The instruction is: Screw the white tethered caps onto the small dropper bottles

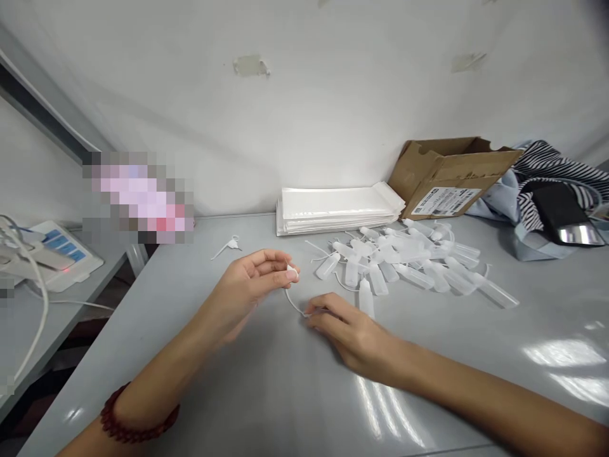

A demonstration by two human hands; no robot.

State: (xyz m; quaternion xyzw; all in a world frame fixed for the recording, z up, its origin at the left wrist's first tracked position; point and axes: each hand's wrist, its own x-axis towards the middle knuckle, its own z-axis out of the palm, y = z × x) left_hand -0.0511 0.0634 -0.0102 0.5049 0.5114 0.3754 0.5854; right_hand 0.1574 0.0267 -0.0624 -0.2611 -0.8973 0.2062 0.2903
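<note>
A white cap (292, 273) in the left hand (254, 278), its cord (294, 303) in the right hand (346, 329).
Left fingertips pinch the cap over the worktop (266, 400), right ones the cord. A second cap (233, 244) lies toward the back left corner; a heap of bottles (413, 251) spreads before the envelopes (339, 206) and cardboard box (457, 174) at the back edge.

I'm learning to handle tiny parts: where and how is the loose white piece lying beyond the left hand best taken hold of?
Pinch the white piece by its thicker body, probably from above and the near right, where the left hand is. It lies on the table apart from the bottles, leaving room around it; its thin tail offers less to grip.
</note>
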